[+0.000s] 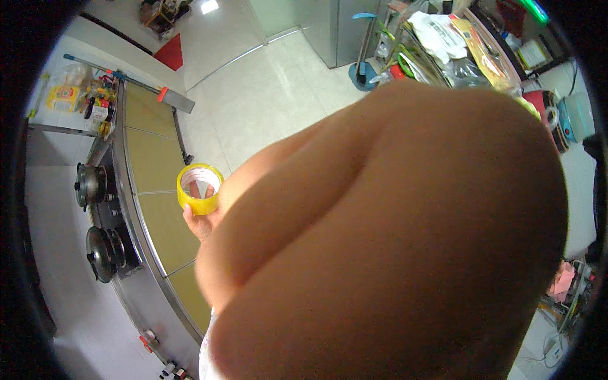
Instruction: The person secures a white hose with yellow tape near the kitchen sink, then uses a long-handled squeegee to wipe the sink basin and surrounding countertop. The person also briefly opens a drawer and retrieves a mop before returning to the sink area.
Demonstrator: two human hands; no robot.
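A roll of yellow packing tape [204, 206] is held up at the left of centre by my left hand [200, 227]. Its thumb presses on the outer face, and fingertips show through the ring's hole. What looks like my right hand [380, 228] is very close to the camera, dark and blurred. It fills most of the middle and right of the view and hides part of my left arm. Its fingertips lie outside the picture, so whether it holds anything is hidden.
Along the left runs a counter with yellow-green cabinet doors [154, 159], bearing a lidded pot [90, 185] and a lidded pan [100, 254] on a stove. Tiled floor [256, 104] lies beyond. A dustpan set [363, 76] stands near a cluttered table with plastic bags [468, 73].
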